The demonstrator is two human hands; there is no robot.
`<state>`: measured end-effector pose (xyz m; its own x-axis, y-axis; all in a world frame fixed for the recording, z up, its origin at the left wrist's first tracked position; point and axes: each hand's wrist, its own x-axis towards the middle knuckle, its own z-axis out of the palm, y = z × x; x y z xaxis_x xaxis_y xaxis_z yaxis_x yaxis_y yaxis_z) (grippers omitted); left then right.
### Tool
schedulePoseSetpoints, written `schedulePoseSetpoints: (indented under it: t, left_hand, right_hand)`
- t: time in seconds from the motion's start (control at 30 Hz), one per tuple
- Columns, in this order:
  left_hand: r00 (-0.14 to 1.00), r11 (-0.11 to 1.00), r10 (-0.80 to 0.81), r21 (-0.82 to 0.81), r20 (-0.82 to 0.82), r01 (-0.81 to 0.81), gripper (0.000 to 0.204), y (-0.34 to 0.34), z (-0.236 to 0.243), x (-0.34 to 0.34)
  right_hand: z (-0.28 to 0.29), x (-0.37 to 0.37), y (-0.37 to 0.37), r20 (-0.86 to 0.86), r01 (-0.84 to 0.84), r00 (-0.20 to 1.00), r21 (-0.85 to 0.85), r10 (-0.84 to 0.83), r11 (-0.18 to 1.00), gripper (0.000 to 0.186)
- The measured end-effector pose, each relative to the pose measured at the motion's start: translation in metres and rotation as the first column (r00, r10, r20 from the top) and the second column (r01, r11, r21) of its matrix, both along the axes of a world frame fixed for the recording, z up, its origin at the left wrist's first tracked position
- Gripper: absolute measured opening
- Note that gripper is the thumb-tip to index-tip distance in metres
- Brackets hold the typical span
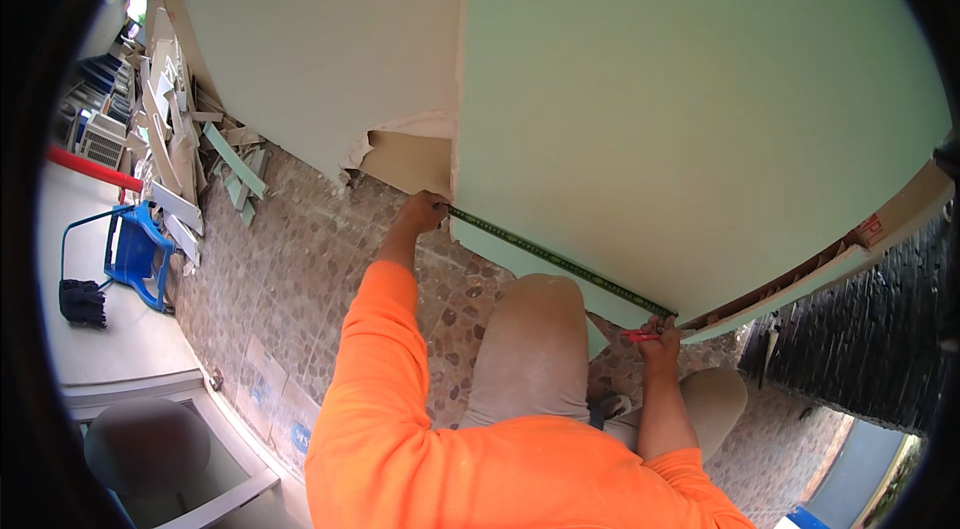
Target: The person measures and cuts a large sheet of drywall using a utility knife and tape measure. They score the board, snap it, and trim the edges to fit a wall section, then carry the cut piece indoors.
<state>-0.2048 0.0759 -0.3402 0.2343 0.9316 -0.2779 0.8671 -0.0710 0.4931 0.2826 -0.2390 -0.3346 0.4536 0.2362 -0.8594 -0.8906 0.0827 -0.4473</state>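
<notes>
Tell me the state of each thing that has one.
Dark-green measuring tape, extended
Left hand, fingers closed on the tape
Right hand, closed around a small red object
Pale grey flat board, torn at its lower right corner
Broken board scraps, heaped

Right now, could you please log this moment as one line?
Left hand: at left end of measuring tape | Right hand: at its right end, holding red item | Measuring tape: stretched low across green board

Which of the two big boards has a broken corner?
The pale grey board on the left: its corner near the left hand is raggedly broken off; the green board looks whole there.
</notes>
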Motion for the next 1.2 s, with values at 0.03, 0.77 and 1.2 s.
schedulePoseSetpoints:
  t: [0.03,0.77,1.2]
  left_hand:
    - [1.000,1.000,0.011,0.007,-0.001,-0.011,0.026,-0.001,0.001,0.001]
    - [0.998,0.997,-0.071,0.014,-0.003,0.071,0.030,0.004,-0.001,0.000]
    - [0.996,0.995,-0.092,0.045,0.020,0.091,0.029,0.004,-0.010,-0.003]
  right_hand:
    - [-0.001,0.000,-0.001,0.010,0.007,1.000,0.011,-0.007,1.000,0.020]
    - [-0.030,-0.009,-0.005,-0.046,0.097,0.994,0.055,-0.095,0.994,0.025]
    - [-0.018,-0.012,-0.001,-0.001,0.091,0.996,0.135,-0.092,0.987,0.031]
